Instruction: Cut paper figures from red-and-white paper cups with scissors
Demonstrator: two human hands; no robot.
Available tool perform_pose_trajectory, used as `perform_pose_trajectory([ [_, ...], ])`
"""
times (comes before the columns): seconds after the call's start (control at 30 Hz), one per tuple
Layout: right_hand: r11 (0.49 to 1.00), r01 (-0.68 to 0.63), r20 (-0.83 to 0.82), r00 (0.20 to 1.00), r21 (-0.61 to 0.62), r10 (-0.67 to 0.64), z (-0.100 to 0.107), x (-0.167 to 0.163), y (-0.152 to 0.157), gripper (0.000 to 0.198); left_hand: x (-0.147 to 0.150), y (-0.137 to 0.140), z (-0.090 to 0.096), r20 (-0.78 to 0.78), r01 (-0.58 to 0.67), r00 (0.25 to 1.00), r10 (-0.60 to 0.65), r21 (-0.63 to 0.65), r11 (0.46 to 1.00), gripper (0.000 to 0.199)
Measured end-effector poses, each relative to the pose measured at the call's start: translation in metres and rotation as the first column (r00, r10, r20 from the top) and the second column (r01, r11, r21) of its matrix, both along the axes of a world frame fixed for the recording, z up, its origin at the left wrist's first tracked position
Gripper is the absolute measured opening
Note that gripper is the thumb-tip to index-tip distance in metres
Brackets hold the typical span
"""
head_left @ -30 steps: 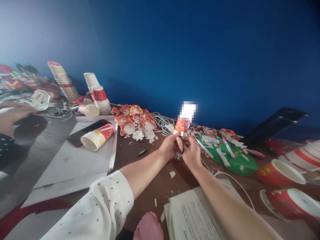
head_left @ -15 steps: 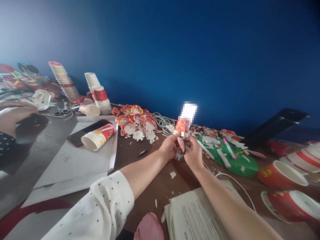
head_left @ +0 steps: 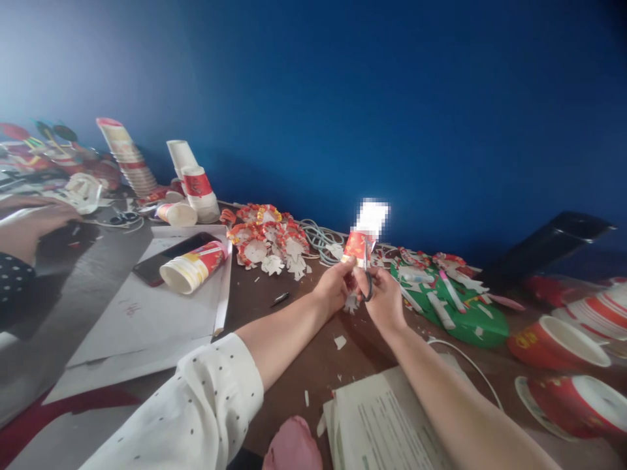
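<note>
Cut-outs (head_left: 268,240) + prob. coiled cable (head_left: 317,236) nr L hand (head_left: 337,285)

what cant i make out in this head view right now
All in the head view:
Top of the red paper piece: a pixelated white patch hides whatever lies there.
Its lower end: partly covered by the left grip.
Handle of the scissors: partly covered by the right grip.
Other person's arm: cut off by the left edge.
Striped cups: blurred, cut off by the right edge.
Small print on the papers: too small to read.
</note>
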State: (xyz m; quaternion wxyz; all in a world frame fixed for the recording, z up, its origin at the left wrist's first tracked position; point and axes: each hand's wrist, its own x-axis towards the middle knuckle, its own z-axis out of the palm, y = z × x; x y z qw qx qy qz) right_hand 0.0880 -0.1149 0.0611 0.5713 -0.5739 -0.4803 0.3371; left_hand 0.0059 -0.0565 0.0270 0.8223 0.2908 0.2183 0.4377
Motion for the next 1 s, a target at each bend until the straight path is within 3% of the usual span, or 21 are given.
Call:
perform_pose_trajectory([
  [0.27, 1.0, 0.002, -0.021, 1.0, 0.005, -0.002, 0.0, 0.001, 0.0, 0.042, -0.006, -0.005, 0.015, -0.012, 0.009, 1.0, -0.01, -0.077, 0.997, 0.044],
  [0.43, 1.0, 0.008, -0.018, 1.0, 0.004, -0.008, -0.001, 0.003, 0.0, 0.041, -0.008, 0.002, 0.015, 0.112, -0.147, 0.976, 0.185, -0.284, 0.948, 0.03],
  [0.53, 1.0, -0.006, -0.017, 1.0, 0.004, 0.006, -0.003, 0.006, 0.001, 0.041, -0.009, 0.006, 0.015, 0.171, -0.165, 0.956, 0.237, -0.353, 0.921, 0.021],
  [1.0, 0.999, -0.045, -0.05, 0.998, 0.006, 0.045, -0.012, 0.01, 0.005, 0.037, -0.01, 0.007, 0.014, 0.191, -0.189, 0.945, 0.267, -0.348, 0.918, 0.018],
])
